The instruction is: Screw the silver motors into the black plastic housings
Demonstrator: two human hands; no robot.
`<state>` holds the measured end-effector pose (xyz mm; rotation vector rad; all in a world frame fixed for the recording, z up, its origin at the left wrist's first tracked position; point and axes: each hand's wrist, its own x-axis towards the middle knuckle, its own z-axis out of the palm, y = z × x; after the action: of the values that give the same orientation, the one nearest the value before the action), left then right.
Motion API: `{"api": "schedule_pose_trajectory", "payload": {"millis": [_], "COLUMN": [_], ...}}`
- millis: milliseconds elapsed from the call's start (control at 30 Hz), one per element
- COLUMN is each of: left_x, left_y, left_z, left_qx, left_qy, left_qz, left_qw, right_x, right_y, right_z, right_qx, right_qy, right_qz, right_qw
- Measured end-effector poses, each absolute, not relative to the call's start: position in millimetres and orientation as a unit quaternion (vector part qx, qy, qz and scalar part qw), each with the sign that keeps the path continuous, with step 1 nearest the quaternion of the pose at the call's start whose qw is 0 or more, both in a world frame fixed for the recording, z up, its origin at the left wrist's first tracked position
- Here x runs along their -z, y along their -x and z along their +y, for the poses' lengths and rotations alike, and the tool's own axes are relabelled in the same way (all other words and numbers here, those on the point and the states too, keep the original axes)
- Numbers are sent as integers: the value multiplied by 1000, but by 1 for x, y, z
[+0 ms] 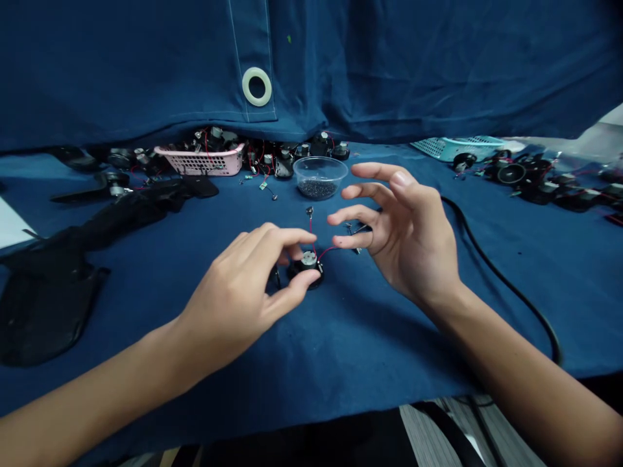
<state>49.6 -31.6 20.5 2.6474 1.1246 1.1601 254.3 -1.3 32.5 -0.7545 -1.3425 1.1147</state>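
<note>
A small motor [309, 259], round and silver-topped, stands on a dark round base on the blue cloth. Red wires run from it, one going up to a small metal-ended piece [310, 212]. My left hand [243, 279] is curved around the motor from the left, thumb and index finger apart on either side of it. Whether its fingertips press on the base is hard to see. To the right, my right hand [409, 233] is raised with fingers spread and nothing in them. Behind its lower fingers lie small metal bits [357, 250], partly hidden.
A clear plastic bowl [320, 170] of small dark pieces, likely screws, stands behind the motor. Pink [199, 160] and teal [455, 149] baskets sit farther back among black wired parts [535, 178]. A black cable [506, 279] curves at the right; a black bag-like item [53, 298] lies left.
</note>
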Motion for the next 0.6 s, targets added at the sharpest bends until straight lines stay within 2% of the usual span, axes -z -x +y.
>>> {"api": "schedule_pose_trajectory", "payload": {"millis": [200,433,500,600], "left_x": [-23,-20,-22,-28], "left_y": [-67,-66,-63,-56], "left_z": [-24,-18,-17,-13], "left_qx": [-436,-424,-396,-412], "left_qy": [-845,-854,-855,-820], "left_qz": [311,301,334,388], "left_qw": [-2,-38,-13,82], "right_x": [-33,-34,-33,-33], "right_y": [-251,-250,-249,-250], "right_z": [-5,-7,-8,-9], "right_qx": [-515,-503,-499,-488], "right_qy": [303,323,339,357], "right_qz": [-559,-579,-582,-591], "right_qw": [576,555,545,534]}}
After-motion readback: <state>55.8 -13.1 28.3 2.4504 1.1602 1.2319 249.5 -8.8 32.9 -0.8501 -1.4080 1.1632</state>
